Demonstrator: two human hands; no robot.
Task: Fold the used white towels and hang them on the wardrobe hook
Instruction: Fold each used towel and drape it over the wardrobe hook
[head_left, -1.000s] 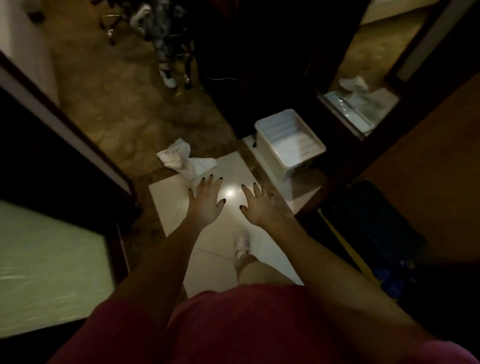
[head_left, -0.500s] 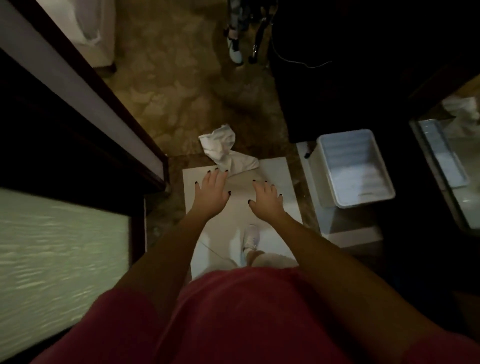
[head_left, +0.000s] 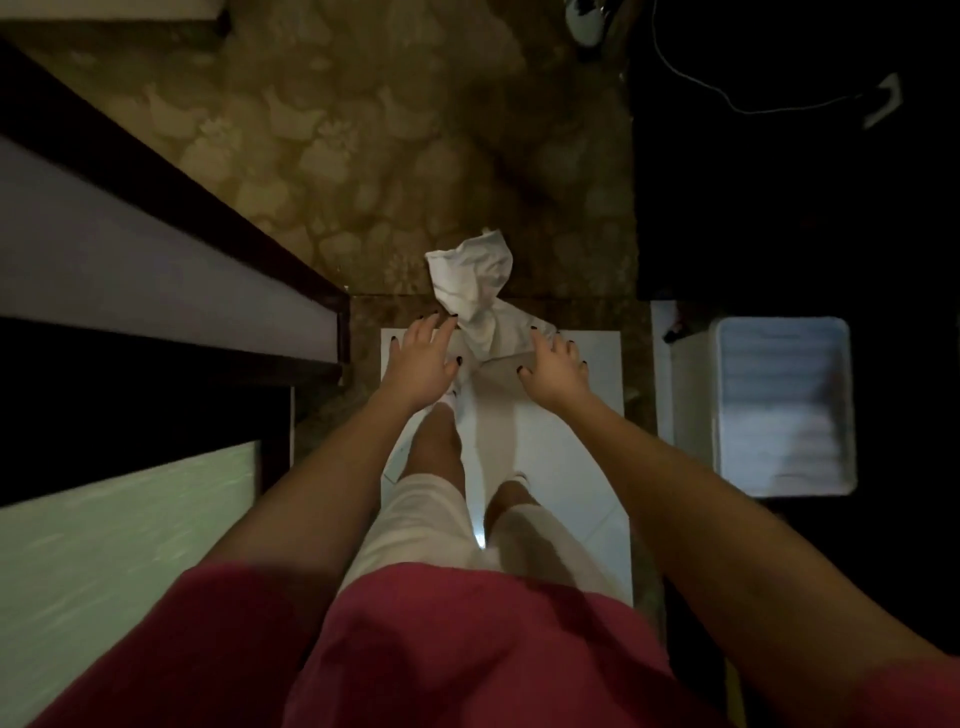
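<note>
White crumpled towel (head_left: 470, 291) lies before spread left hand (head_left: 421, 366) and spread right hand (head_left: 557, 370), pale tub (head_left: 779, 415) beside.

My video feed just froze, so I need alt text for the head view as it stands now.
The left hand and right hand reach down with fingers spread toward a crumpled white towel lying on the floor where white tile meets patterned carpet; neither grips it yet. A white plastic bin stands to the right.
</note>
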